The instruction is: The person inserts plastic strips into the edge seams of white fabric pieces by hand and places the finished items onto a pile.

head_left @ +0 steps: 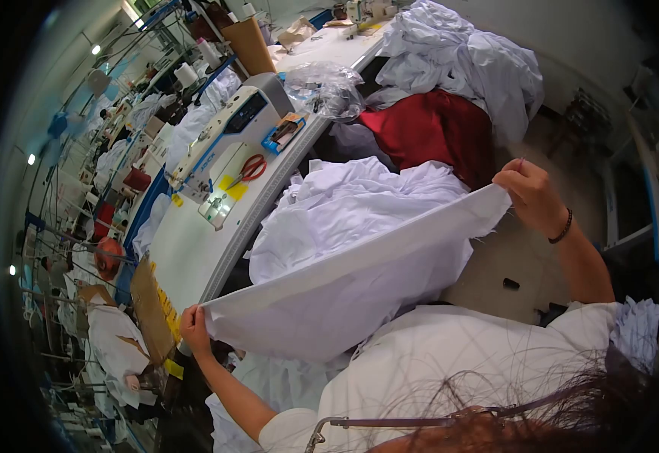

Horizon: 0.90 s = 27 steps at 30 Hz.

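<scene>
A white cloth piece is stretched between my two hands, its folded upper edge pulled taut. At the lower left, my left hand pinches one end of that edge. My right hand, with a dark bracelet at the wrist, grips the other end at the upper right, where loose threads hang. Behind the stretched piece lies a heap of white fabric beside the sewing table. The sewing machine stands to the left, with red-handled scissors on its bed.
Red fabric and a large white fabric pile lie beyond the heap. A plastic bag and a small blue-orange box rest on the sewing table. Other machines and fabric fill the left side.
</scene>
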Each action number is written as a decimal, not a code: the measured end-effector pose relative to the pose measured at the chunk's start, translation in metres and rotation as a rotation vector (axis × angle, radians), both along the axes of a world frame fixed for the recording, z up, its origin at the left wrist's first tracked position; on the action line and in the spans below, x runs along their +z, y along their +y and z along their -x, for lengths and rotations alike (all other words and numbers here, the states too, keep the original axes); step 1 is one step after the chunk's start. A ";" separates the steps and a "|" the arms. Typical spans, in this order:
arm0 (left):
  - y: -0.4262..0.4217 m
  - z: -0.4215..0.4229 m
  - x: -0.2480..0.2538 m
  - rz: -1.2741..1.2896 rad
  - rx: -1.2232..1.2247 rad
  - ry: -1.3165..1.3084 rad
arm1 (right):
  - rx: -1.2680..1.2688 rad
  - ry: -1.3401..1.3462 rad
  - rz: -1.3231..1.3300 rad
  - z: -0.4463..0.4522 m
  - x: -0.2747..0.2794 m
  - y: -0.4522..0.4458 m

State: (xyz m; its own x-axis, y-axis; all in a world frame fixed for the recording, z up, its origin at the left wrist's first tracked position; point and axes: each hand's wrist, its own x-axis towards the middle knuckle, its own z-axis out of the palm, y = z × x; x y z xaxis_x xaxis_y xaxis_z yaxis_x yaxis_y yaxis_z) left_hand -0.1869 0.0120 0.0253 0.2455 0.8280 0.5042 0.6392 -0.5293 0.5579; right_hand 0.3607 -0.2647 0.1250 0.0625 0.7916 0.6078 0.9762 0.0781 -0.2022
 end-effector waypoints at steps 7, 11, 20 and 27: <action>-0.015 -0.027 0.036 -0.043 -0.079 -0.083 | -0.352 -0.598 -0.162 -0.028 0.047 -0.025; -0.035 -0.041 0.050 0.122 -0.107 -0.278 | -0.513 0.359 0.012 -0.004 0.081 -0.011; -0.062 0.027 0.079 0.144 -0.117 -0.539 | -0.071 0.204 0.159 -0.029 0.073 -0.072; -0.042 0.049 0.112 -0.293 0.402 0.104 | -0.007 0.126 -0.015 -0.022 0.048 0.020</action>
State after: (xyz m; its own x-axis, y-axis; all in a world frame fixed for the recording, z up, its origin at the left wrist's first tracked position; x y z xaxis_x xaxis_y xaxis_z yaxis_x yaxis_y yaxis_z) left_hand -0.2363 -0.0298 0.1376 -0.0022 0.6948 0.7192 0.8691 -0.3545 0.3451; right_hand 0.3828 -0.2448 0.1729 0.1445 0.7821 0.6062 0.9437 0.0754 -0.3222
